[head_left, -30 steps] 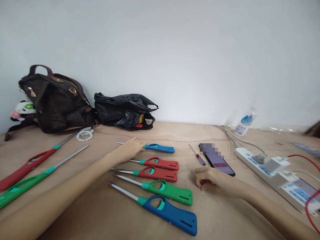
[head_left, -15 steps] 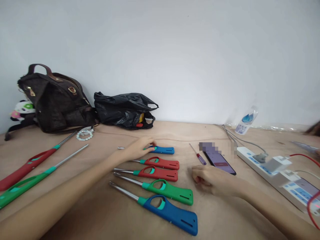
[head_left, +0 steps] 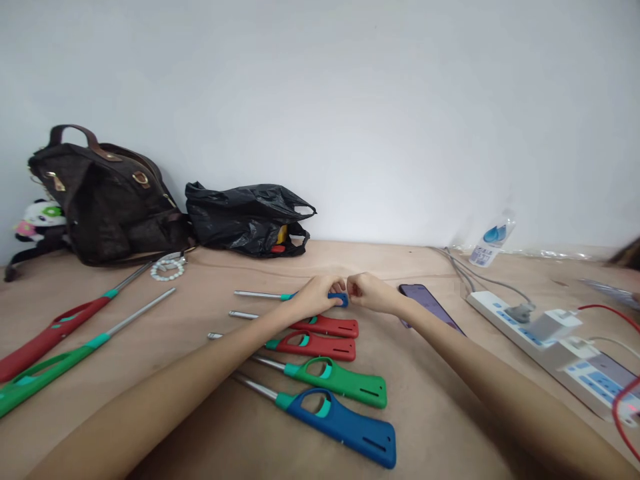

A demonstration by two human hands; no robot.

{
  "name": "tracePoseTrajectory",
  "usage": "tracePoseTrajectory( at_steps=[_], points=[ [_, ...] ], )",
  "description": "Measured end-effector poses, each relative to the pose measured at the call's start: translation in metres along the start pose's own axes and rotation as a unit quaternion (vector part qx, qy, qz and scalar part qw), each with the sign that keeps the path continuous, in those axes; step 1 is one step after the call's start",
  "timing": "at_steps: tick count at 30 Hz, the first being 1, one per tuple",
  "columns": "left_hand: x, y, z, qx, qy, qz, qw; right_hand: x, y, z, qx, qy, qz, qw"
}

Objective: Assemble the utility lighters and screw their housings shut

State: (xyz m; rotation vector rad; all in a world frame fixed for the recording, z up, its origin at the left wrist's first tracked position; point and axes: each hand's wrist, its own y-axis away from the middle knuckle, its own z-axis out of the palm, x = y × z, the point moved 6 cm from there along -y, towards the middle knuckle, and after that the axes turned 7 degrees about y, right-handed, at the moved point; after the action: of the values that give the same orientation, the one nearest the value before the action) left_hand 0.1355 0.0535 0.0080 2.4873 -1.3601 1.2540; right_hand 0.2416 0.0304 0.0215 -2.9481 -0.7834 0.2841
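Note:
Several long-necked gas lighters lie in a column on the table. At the far end is a blue lighter [head_left: 341, 299], with my left hand [head_left: 323, 295] closed over its handle, thumb and fingers near the butt end. My right hand [head_left: 369, 292] is curled closed just beside that end; what its fingers hold, if anything, is hidden. Nearer me come a red lighter [head_left: 335, 326], a second red lighter [head_left: 330, 346], a green lighter [head_left: 350, 383] and a larger-looking blue lighter [head_left: 355, 430]. My left forearm covers parts of their metal necks.
At left lie another red lighter [head_left: 60, 333] and green lighter [head_left: 55, 373]. A bead bracelet [head_left: 168, 269], dark bag [head_left: 115, 207] and black plastic bag [head_left: 245, 217] sit behind. A phone [head_left: 430, 307], power strip [head_left: 540, 353] with cables and a bottle [head_left: 493, 241] are at right.
My left hand has slid right along the far blue lighter to its handle end. My right hand has moved left and away from me, up beside it, its forearm now covering the screwdriver's spot.

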Motion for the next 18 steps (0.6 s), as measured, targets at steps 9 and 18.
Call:
tracePoseTrajectory(
  at_steps=[9, 18],
  points=[
    [-0.008, -0.002, -0.006, 0.062, 0.002, -0.025, 0.998, -0.008, -0.018, 0.006, -0.024, 0.082, -0.073, 0.994],
    [-0.018, 0.001, -0.003, 0.08, 0.03, -0.028, 0.996, -0.021, -0.022, 0.01, -0.048, 0.117, -0.118, 0.985]
  ],
)
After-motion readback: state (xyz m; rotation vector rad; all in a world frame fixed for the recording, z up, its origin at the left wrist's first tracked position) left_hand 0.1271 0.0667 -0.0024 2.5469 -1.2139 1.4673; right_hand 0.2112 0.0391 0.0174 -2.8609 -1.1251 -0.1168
